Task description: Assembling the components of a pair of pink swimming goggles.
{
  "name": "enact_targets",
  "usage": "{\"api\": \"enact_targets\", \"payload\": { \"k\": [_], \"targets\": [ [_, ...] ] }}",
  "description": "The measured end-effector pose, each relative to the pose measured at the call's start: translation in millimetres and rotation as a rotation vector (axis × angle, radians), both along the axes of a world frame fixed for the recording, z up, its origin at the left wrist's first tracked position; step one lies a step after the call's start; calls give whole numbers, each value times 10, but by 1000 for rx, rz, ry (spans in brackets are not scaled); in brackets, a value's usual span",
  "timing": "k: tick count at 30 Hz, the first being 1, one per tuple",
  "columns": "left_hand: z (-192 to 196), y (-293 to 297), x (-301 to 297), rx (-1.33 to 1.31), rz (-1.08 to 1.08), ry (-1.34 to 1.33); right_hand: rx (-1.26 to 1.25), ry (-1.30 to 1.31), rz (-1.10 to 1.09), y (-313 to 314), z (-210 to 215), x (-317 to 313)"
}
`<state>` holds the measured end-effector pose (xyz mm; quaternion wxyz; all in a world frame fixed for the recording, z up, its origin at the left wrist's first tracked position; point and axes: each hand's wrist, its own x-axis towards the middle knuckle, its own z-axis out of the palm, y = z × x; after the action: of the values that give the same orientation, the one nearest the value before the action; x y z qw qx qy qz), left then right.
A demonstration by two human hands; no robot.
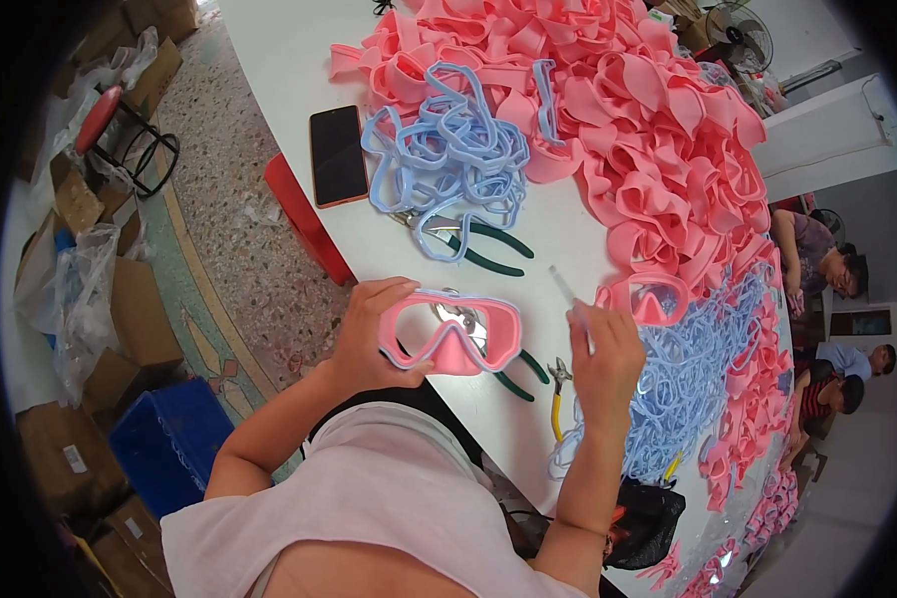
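My left hand (361, 334) grips a pink diving mask (454, 353) by its left side, with a light blue frame round its edge and a clear lens. To the right, my right hand (610, 361) is closed round a thin, pale translucent stick (562, 285) whose tip points up and left, apart from the mask. Behind the mask lie pliers with dark green handles (503, 249); more green handles (516, 384) show partly hidden under it. Yellow-handled cutters (558, 401) rest beside my right wrist. Another pink mask piece (618, 296) lies just beyond that hand.
A large heap of pink mask skirts (648, 120) covers the table's far side. Blue frames lie in a pile (448, 149) near a phone (338, 156) and in a bigger heap (683, 399) at right. Boxes and a blue crate (169, 439) stand left. Several people sit far right.
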<state>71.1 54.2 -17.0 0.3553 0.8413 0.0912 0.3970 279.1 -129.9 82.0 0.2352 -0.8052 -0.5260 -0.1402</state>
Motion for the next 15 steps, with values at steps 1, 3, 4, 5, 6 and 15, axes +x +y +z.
{"api": "enact_targets", "payload": {
  "k": [1,3,4,5,6,15],
  "targets": [
    [45,-25,32,36,-13,3,0,3,4,33,42,-141],
    [124,-95,99,54,-11,1,71,-277,245,84,79,-378],
    [153,-130,127,72,-10,-3,70,-278,243,97,83,-458],
    [177,-150,147,71,-12,-4,18,-294,283,109,85,-525],
    [198,-166,160,93,-14,-18,-34,-309,325,112,83,-567],
    [243,-267,211,227,-4,-120,-41,-296,328,88,41,-612]
  ]
}}
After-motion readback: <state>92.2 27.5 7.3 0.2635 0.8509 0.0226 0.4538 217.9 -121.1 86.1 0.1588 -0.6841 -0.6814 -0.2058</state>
